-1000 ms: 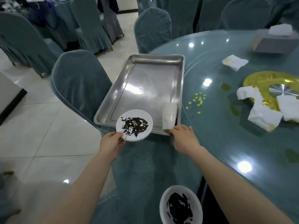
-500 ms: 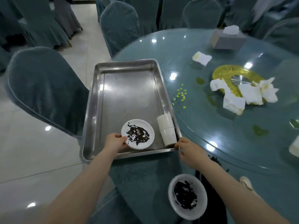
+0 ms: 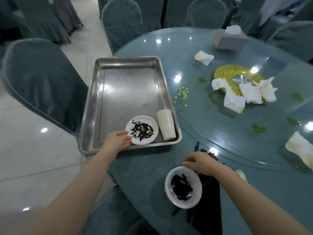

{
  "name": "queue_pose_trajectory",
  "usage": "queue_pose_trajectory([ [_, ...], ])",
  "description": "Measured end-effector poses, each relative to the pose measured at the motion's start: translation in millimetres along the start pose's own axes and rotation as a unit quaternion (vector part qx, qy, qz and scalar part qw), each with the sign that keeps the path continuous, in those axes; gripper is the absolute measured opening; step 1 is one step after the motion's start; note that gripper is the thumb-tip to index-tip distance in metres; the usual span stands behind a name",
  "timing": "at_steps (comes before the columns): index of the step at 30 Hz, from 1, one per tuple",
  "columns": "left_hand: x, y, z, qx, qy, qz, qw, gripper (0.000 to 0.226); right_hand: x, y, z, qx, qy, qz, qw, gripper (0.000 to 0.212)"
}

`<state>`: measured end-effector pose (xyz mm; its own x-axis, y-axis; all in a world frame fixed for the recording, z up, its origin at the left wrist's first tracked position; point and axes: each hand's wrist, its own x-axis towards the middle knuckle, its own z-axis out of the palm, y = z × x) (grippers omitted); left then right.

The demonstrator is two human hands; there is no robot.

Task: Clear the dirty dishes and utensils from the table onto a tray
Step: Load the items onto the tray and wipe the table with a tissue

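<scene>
A steel tray (image 3: 118,92) lies at the table's left edge. In its near right corner sit a white plate smeared with dark sauce (image 3: 142,130) and a stack of white cups (image 3: 166,125) lying on its side. My left hand (image 3: 118,139) grips that plate's left rim. A second sauce-smeared white plate (image 3: 183,187) sits on the table near me. My right hand (image 3: 199,162) rests at its far rim with the fingers bent; whether it grips the rim I cannot tell. Black chopsticks (image 3: 209,184) lie under and beside that hand.
Crumpled napkins (image 3: 243,94) lie around a gold turntable hub (image 3: 237,78). More napkins (image 3: 204,57) and a tissue box (image 3: 229,39) sit farther back. Green bits (image 3: 182,93) and smears dot the glass. Covered chairs (image 3: 42,82) surround the table.
The plate in my left hand came down into the tray beside the cups. My right hand left the tray's near edge and moved back to the second plate. The view shifted right.
</scene>
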<state>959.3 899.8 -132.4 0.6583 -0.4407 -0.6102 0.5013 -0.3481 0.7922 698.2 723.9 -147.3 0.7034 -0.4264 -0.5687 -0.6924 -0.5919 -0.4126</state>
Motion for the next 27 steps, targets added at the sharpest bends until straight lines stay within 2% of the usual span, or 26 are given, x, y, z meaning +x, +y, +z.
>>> queue_pose_trajectory([
  [3, -18, -12, 9, 0.008, -0.015, 0.019, 1.000, 0.024, -4, -2, 2, 0.019, -0.028, -0.038, 0.999, 0.034],
  [6, -32, -22, 17, -0.004, -0.029, 0.016, 0.999, 0.021, -7, -6, 4, -0.052, -0.072, -0.062, 0.994, 0.009],
  [7, -35, -25, 18, -0.008, -0.033, 0.012, 0.999, 0.020, -8, -7, 4, -0.061, -0.069, -0.062, 0.994, 0.007],
  [10, -41, -29, 23, -0.015, -0.037, 0.001, 0.999, 0.020, -5, -6, 0, -0.049, -0.025, -0.050, 0.997, 0.023],
  [14, -48, -31, 25, -0.010, -0.067, -0.003, 0.998, 0.022, 0, -10, -13, 0.085, 0.058, -0.014, 0.995, 0.025],
  [17, -53, -28, 27, -0.004, -0.163, -0.008, 0.987, 0.032, 9, -25, -22, 0.236, 0.136, 0.012, 0.962, 0.015],
  [19, -56, -23, 30, 0.012, -0.232, -0.011, 0.973, 0.038, 18, -41, -27, 0.307, 0.154, 0.018, 0.939, 0.012],
  [20, -56, -21, 33, 0.020, -0.244, -0.003, 0.969, 0.033, 22, -47, -28, 0.330, 0.154, 0.018, 0.931, 0.012],
  [22, -54, -20, 38, 0.034, -0.208, 0.026, 0.977, 0.027, 26, -56, -28, 0.367, 0.143, 0.010, 0.919, 0.010],
  [25, -40, -17, 34, 0.041, -0.115, 0.051, 0.991, 0.038, 35, -70, -29, 0.413, 0.108, 0.001, 0.904, 0.007],
  [27, -30, -15, 27, 0.019, -0.074, 0.055, 0.996, 0.038, 40, -77, -32, 0.481, 0.083, -0.002, 0.873, 0.012],
])
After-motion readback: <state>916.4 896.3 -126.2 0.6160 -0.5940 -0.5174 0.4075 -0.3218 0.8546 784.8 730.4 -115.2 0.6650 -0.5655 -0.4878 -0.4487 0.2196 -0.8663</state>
